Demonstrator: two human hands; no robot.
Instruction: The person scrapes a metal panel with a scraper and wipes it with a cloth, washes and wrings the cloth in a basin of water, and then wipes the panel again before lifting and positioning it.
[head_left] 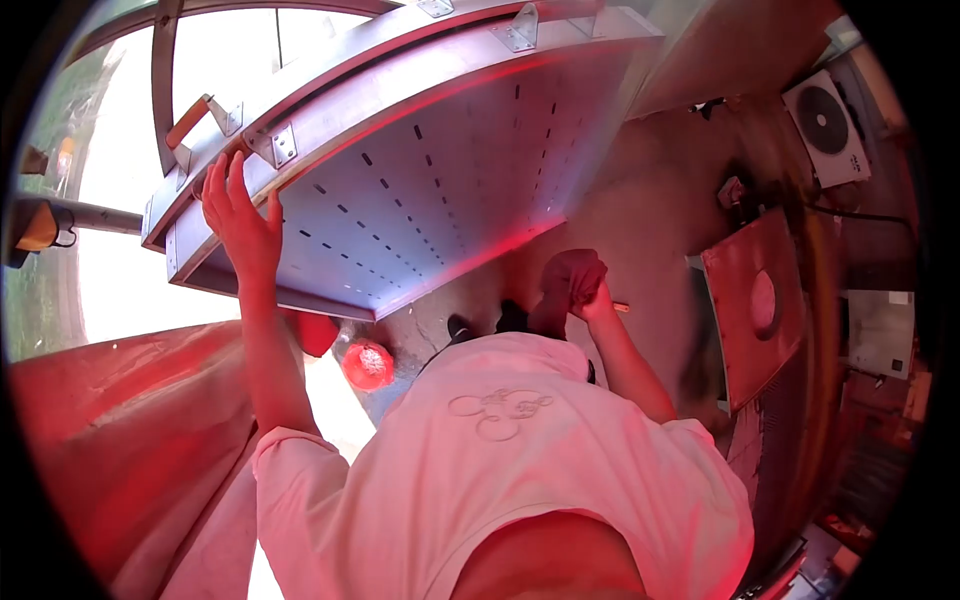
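My left hand (241,215) is raised to the edge of a large metal cabinet (400,190) with rows of slots in its panel. Its fingers are apart and reach up beside a bracketed handle (187,124); the fingertips lie close to a second handle behind them, and whether they touch it I cannot tell. Lower down, near my legs, my right hand (597,298) is closed on a dark reddish cloth (572,277). A small orange stick-like object (621,307) shows just beside that hand.
A red round container (367,366) stands on the floor below the cabinet. To the right are a board with a round hole (738,310) and a white fan unit (826,128). Red sheeting (130,430) hangs at the lower left.
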